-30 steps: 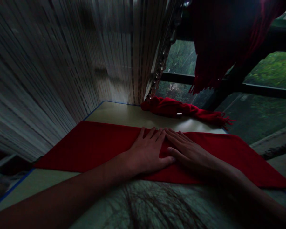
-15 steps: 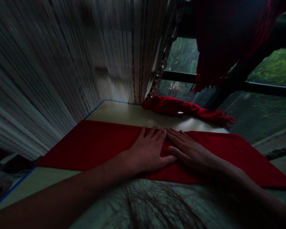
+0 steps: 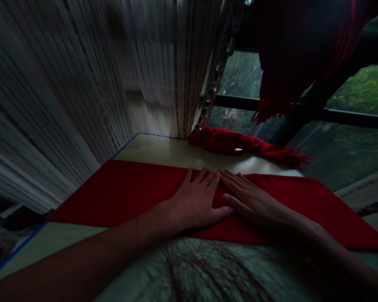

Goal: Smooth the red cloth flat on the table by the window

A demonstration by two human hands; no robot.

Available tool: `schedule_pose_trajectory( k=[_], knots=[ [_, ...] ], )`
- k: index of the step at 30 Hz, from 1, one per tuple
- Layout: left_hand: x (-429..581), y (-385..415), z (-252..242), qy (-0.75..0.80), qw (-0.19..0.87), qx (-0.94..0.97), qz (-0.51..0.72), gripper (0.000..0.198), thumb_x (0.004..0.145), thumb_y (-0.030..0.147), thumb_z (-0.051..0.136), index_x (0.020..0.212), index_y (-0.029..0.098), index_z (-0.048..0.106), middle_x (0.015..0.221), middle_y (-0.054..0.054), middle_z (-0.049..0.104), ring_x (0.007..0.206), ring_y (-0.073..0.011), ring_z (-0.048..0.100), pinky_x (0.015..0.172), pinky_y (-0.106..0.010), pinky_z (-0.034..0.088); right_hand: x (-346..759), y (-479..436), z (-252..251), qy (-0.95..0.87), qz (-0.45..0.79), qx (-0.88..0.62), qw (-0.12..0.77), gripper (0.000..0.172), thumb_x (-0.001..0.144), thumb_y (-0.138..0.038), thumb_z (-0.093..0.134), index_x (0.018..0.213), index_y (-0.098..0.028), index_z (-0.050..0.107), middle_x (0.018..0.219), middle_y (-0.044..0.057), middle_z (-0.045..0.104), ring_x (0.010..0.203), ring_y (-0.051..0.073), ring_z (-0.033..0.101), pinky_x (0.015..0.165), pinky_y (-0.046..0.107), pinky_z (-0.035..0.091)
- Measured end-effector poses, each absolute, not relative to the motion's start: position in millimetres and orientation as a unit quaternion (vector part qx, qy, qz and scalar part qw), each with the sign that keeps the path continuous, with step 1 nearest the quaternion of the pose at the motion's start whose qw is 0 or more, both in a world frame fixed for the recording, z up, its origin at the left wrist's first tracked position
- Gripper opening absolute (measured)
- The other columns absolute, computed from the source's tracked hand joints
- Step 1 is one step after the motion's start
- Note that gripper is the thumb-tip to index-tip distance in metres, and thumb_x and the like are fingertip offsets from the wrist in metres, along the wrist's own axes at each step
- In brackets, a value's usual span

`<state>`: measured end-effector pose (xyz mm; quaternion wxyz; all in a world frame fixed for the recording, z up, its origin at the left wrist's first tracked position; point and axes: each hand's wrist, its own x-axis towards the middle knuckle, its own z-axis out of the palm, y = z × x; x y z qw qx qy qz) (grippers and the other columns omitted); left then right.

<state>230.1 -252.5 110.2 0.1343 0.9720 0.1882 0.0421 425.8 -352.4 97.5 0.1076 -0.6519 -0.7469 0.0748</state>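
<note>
One left hand [image 3: 193,199] and one right hand [image 3: 258,201] lie palm-down, close together, fingers straight and open, on smooth red cloth [image 3: 113,193] — a broad flat band spanning the pale table [image 3: 164,147] from its blue-trimmed left edge rightward. A crumpled, fringed red scarf [image 3: 222,140] lies along the far edge.

A pale, smooth-topped table [image 3: 157,147] with thin blue edging [image 3: 19,250] carries a broad, flat piece of red cloth [image 3: 129,188], which stretches across it from side to side. Farther back, along the far edge, lies a bunched, rumpled red fabric scarf [image 3: 252,144] with a fringed right end. Pale tabletop shows between the two.
</note>
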Motion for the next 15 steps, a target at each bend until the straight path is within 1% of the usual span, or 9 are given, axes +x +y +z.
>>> schedule_pose_trajectory(
  k=[6, 15],
  knots=[
    [229.2, -252.1, 111.4, 0.187, 0.137, 0.972, 0.036, 0.095, 0.099, 0.075, 0.03, 0.165, 0.007, 0.019, 0.172, -0.014, 0.016, 0.161, -0.0321, 0.01, 0.128, -0.062, 0.003, 426.6, -352.2, 96.8, -0.743, 0.075, -0.658, 0.1, 0.075, 0.107, -0.064, 0.028, 0.166, -0.018, 0.025, 0.171, 0.01, 0.02, 0.158, 0.028, 0.015, 0.129, 0.056, 0.012],
    [229.3, -253.1, 111.9, 0.185, 0.136, 0.973, 0.039, 0.092, 0.1, 0.072, 0.029, 0.164, 0.007, 0.021, 0.172, -0.014, 0.018, 0.16, -0.0313, 0.011, 0.128, -0.061, 0.005, 426.7, -352.7, 96.1, -0.744, 0.073, -0.655, 0.107, 0.074, 0.107, -0.063, 0.028, 0.166, -0.018, 0.025, 0.172, 0.011, 0.02, 0.158, 0.03, 0.015, 0.129, 0.055, 0.013]
  ],
)
